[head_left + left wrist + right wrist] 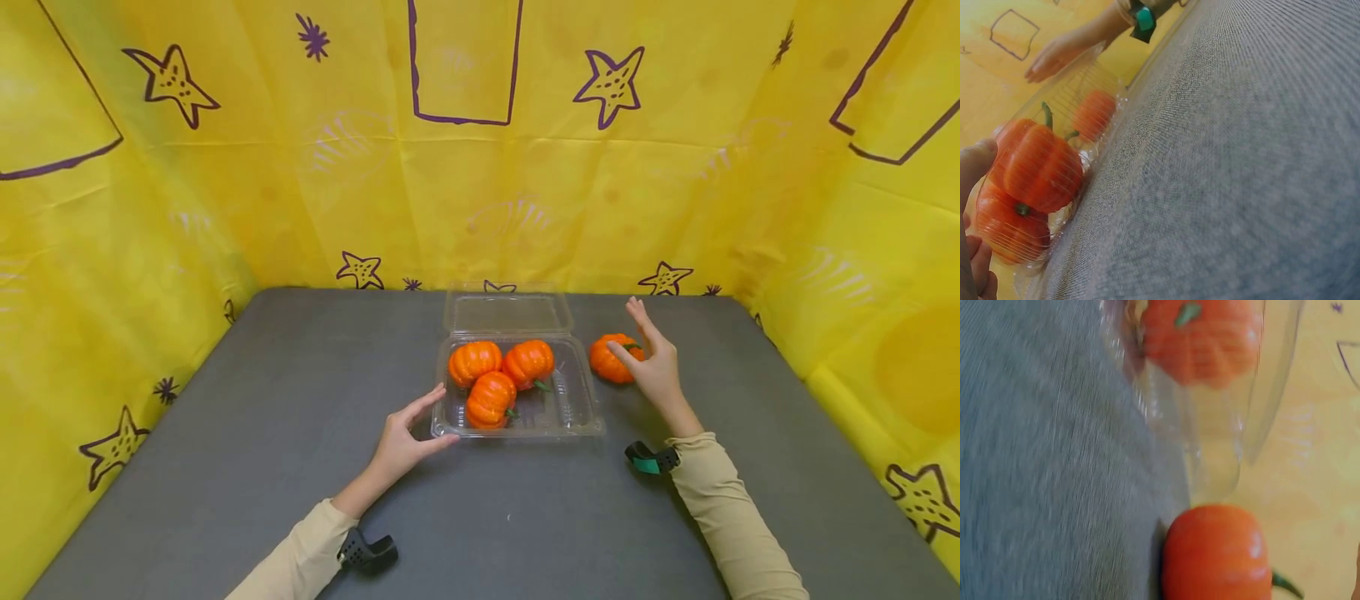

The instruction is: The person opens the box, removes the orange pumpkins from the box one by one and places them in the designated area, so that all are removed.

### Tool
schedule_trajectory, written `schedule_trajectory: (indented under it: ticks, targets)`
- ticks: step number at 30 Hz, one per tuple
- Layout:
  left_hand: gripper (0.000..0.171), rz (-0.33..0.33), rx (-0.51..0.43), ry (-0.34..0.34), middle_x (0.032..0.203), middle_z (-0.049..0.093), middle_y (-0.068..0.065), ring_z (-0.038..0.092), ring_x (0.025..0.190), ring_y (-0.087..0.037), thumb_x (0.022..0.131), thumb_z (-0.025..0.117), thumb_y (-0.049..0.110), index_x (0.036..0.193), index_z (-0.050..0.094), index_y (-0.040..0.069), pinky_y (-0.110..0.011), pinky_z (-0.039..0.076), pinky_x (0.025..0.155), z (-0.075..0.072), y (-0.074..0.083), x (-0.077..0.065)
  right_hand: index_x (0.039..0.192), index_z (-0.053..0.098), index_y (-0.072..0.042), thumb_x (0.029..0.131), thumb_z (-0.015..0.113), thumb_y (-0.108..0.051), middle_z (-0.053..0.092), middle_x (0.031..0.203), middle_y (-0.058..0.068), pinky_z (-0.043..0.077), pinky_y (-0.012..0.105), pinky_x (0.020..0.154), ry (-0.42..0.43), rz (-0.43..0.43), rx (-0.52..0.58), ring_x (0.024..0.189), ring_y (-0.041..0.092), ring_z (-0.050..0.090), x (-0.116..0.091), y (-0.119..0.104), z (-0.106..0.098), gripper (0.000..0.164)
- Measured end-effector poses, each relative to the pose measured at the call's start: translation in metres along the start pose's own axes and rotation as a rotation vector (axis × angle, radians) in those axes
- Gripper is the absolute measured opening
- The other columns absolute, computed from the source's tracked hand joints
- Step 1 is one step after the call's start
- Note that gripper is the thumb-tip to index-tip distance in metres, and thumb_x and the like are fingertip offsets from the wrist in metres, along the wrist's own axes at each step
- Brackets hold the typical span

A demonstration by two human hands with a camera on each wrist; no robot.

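A clear plastic clamshell container (pixel 558 432) stands on the table with its lid (pixel 510 314) folded back. Three small orange pumpkins (pixel 491 402) with green stems sit together in its left part. My left hand (pixel 401 442) is at its front left corner, thumb along the front edge and fingers along the left side, not curled round it. A fourth pumpkin (pixel 609 360) lies on the table just right of the container. Over that pumpkin's right side is my right hand (pixel 658 375), thumb and fingers spread apart, holding nothing. The right wrist view shows the same pumpkin (pixel 1216 553) beside the container wall.
The grey table (pixel 300 358) reaches back to a yellow cloth (pixel 480 192) printed with purple stars, which also hangs along both sides. Each wrist carries a black strap mount; the right one (pixel 651 458) has a green patch.
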State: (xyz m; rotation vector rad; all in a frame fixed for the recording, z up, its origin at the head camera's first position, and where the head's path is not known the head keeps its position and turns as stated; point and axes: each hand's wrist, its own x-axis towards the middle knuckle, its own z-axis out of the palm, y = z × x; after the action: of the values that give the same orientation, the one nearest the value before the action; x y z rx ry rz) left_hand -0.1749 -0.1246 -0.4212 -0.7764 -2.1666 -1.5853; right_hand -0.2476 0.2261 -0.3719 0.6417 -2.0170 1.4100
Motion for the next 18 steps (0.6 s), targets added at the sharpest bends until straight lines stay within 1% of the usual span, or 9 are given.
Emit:
schedule_trajectory:
  ticks: [4,6,9,12,16,18]
  targets:
    - [0.059,0.018,-0.003,-0.008,0.115,0.050,-0.031,0.047,0.108,-0.040,0.058,0.078,-0.009,0.111,0.054,-0.015,-0.029,0.037,0.091,-0.001,-0.001,0.001,0.119,0.046,0.017,0.062,0.068,0.023,0.040,0.126,0.032,0.029,0.027,0.098,-0.023,-0.112,-0.056,0.122,0.039,0.031,0.005,-0.010,0.008,0.062]
    - [0.059,0.021,0.004,-0.013,0.115,0.050,-0.030,0.047,0.108,-0.040,0.058,0.079,-0.009,0.111,0.054,-0.014,-0.030,0.037,0.091,-0.001,-0.001,0.002,0.117,0.048,0.016,0.060,0.069,0.023,0.042,0.124,0.031,0.029,0.027,0.098,-0.024,-0.148,-0.070,0.120,0.039,0.034,0.006,-0.011,0.010,0.061]
    - [0.059,0.025,0.009,-0.016,0.115,0.050,-0.030,0.047,0.108,-0.040,0.058,0.079,-0.009,0.111,0.054,-0.014,-0.029,0.037,0.091,-0.002,0.000,0.003,0.116,0.049,0.016,0.061,0.068,0.023,0.043,0.123,0.030,0.029,0.027,0.098,-0.034,-0.155,-0.033,0.121,0.036,0.036,0.009,-0.009,0.015,0.059]
    - [0.058,0.032,0.011,-0.014,0.115,0.051,-0.030,0.047,0.108,-0.041,0.057,0.078,-0.010,0.110,0.054,-0.016,-0.025,0.036,0.092,-0.002,0.001,0.003,0.115,0.051,0.016,0.064,0.067,0.021,0.046,0.121,0.029,0.032,0.024,0.096,-0.042,-0.148,-0.017,0.117,0.035,0.040,0.011,-0.008,0.023,0.053]
    - [0.058,0.029,0.012,-0.015,0.115,0.050,-0.030,0.047,0.108,-0.041,0.058,0.078,-0.010,0.109,0.052,-0.018,-0.025,0.035,0.092,-0.002,0.000,0.001,0.109,0.056,0.015,0.065,0.069,0.018,0.052,0.115,0.028,0.037,0.021,0.091,-0.054,-0.176,-0.043,0.106,0.038,0.049,0.012,-0.007,0.032,0.046]
    - [0.058,0.019,0.017,-0.012,0.116,0.050,-0.030,0.047,0.108,-0.041,0.058,0.078,-0.009,0.110,0.053,-0.017,-0.026,0.035,0.092,-0.002,0.000,0.000,0.108,0.057,0.015,0.065,0.069,0.018,0.053,0.113,0.028,0.038,0.022,0.090,-0.079,-0.196,-0.042,0.104,0.038,0.051,0.014,-0.005,0.036,0.045]
